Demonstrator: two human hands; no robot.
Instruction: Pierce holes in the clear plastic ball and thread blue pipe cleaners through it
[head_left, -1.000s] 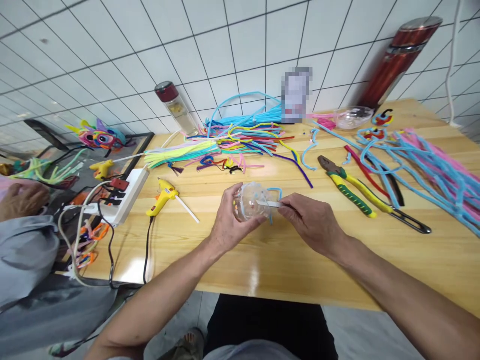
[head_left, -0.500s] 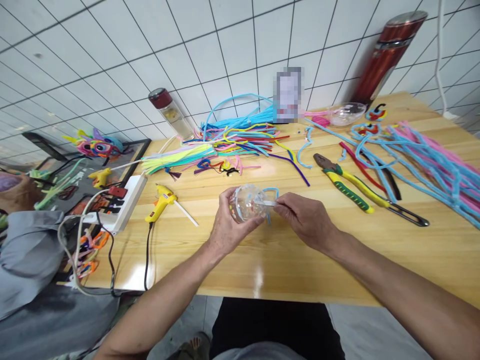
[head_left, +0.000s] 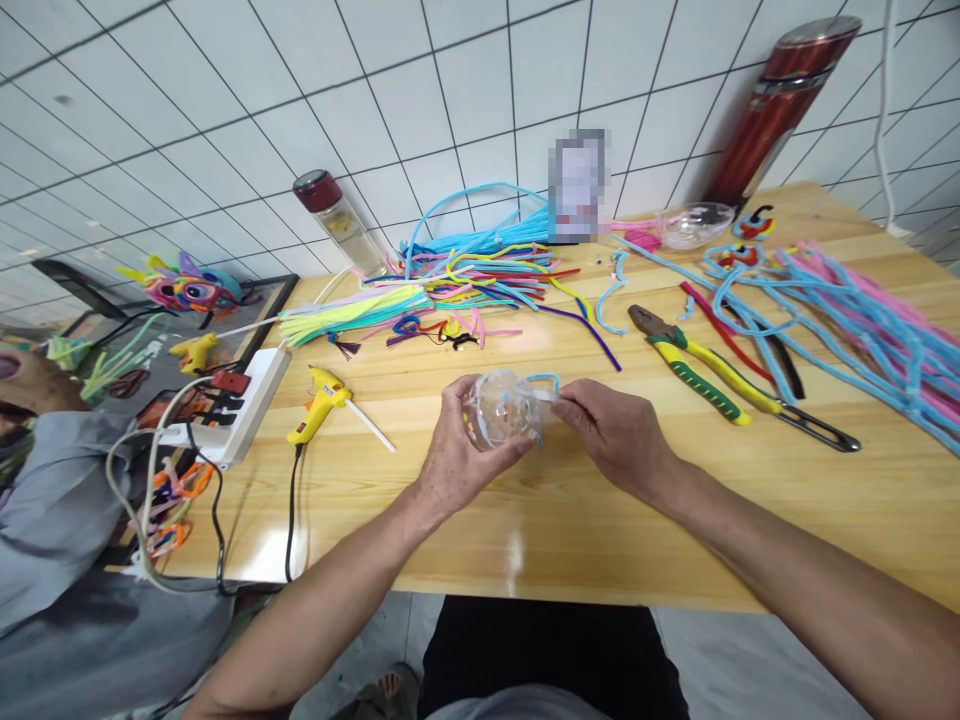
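Note:
My left hand (head_left: pixel 456 452) is wrapped round a clear plastic ball (head_left: pixel 501 408) that it holds just above the wooden table (head_left: pixel 570 520). A light blue pipe cleaner (head_left: pixel 541 381) runs around the ball. My right hand (head_left: pixel 611 432) pinches a small pale strip (head_left: pixel 541 395) against the ball's right side. Both hands are closed.
A yellow glue gun (head_left: pixel 321 400) lies left of my hands, wired to a white power strip (head_left: pixel 238 406). Yellow-green pliers (head_left: pixel 694 378) and scissors (head_left: pixel 791 385) lie to the right. Heaps of coloured pipe cleaners (head_left: pixel 480 275) cover the back and right. Another person's sleeve (head_left: pixel 52 510) is at far left.
My right hand has moved slightly up and in, so the pale strip sits closer against the ball. The person at far left has shifted.

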